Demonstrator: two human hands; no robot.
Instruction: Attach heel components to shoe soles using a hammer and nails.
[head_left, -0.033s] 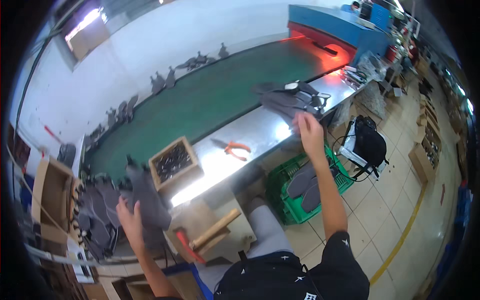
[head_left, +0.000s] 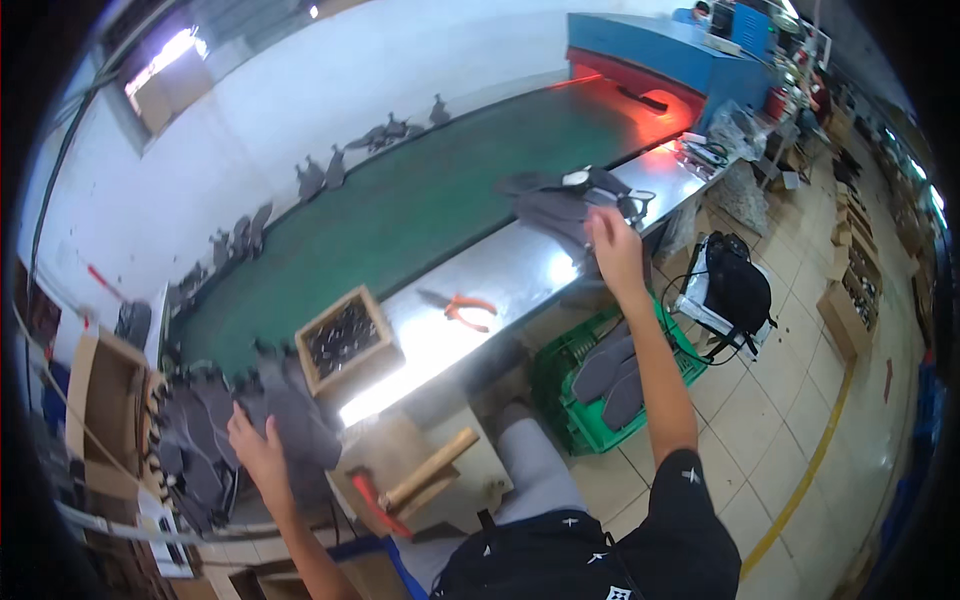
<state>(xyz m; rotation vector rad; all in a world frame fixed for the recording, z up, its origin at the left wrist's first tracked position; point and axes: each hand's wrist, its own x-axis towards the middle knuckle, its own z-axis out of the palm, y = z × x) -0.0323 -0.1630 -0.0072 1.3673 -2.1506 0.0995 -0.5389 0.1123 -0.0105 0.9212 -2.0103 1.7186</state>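
Note:
My left hand is at the left, thumb and forefinger apart, by a heap of dark grey sole-shaped pieces with black tips. It appears to hold nothing. My right hand reaches to the near edge of a second pile of grey sole-shaped pieces on the metal ledge. Its fingers are bent and close together; whatever lies between them is hidden. On the ledge between my hands lie orange-handled pliers and a wooden box of small dark parts. A wooden-handled hammer with a red part lies in front of me.
A green belt runs behind the ledge to a blue machine glowing red. Several sole pieces lean along the wall. Below right, a green crate holds grey pieces, near a black bag. An open carton stands left.
A grey piece beside my left hand, upright before, has sunk toward the heap. My hands have barely moved; the view has shifted slightly.

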